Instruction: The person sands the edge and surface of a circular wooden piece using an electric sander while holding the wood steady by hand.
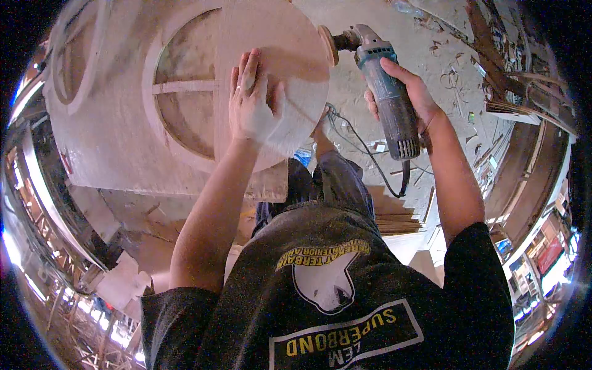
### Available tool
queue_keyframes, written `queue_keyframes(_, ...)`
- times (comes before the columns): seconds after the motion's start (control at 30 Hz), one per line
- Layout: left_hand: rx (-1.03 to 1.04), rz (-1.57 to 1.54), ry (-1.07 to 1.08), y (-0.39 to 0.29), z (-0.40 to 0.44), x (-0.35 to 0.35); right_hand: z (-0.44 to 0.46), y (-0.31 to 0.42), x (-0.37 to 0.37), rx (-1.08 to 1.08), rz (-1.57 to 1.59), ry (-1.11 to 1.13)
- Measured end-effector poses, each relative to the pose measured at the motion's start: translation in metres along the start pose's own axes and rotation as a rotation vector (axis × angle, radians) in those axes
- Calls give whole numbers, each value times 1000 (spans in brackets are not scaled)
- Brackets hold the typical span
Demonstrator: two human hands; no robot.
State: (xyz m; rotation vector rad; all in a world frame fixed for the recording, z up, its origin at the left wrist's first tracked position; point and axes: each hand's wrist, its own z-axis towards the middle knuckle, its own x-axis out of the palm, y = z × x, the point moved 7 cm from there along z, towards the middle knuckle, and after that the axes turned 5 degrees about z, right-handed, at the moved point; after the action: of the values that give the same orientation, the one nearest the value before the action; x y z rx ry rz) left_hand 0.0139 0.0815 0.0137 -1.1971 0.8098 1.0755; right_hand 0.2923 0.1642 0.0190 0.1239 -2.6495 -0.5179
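Observation:
My right hand point(404, 92) is wrapped round the body of a teal and black angle grinder point(391, 102). At the grinder's head, a round sanding disc point(328, 45) meets the right edge of a round wooden panel point(302, 61), or stands very close to it. My left hand point(254, 102) lies flat on the panel with its fingers stretched out. The panel overhangs the right side of a workbench point(123, 176). A round wooden frame with a crossbar point(185, 87) is at the panel's left, partly covered by it.
The grinder's black cord point(364, 145) loops down to the floor by my foot point(320, 123). Wood scraps and shavings litter the concrete floor point(425, 58). Boards point(524, 166) lie along the right side. Another ring-shaped frame point(74, 61) is at the bench's far left.

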Motion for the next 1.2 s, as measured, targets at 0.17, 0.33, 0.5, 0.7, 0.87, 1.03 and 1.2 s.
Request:
queue_keyframes(0.17,1,13,0,-1,2,-2,-5,-14,-1,-9,10,48)
queue_keyframes(0.33,23,-31,-26,-1,2,-2,-23,-33,7,-41,49,12)
queue_keyframes(0.5,32,-32,-5,0,3,1,-28,-56,4,-29,125,-35)
queue_keyframes(0.7,47,-35,47,5,1,4,-35,-80,8,-49,150,13)
queue_keyframes(0.87,48,26,62,3,2,7,-45,-100,13,-35,234,-79)
queue_keyframes(1.03,60,27,34,4,0,10,-44,-122,13,-30,290,-40)
queue_keyframes(1.2,71,55,-19,6,-1,14,-47,-139,19,-57,335,-102)
